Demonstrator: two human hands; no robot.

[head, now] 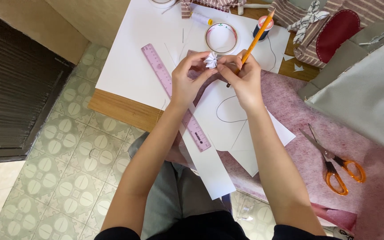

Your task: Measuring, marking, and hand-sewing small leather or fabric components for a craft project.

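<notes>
Below, white paper [130, 66]; patterned floor tiles [63, 169]

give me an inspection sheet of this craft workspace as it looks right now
surface: wooden table under white paper sheets and pink felt
job's things: small folded white paper piece pinched between both hands; orange pencil in the right hand
clutter: pink ruler, tape ring, thread spool, orange-handled scissors, striped fabric, grey fabric
hands: left hand and right hand both closed on the paper piece
cables: nothing seen; only a dark thread looping over the paper
surroundings: patterned tile floor, dark shutter on the left
</notes>
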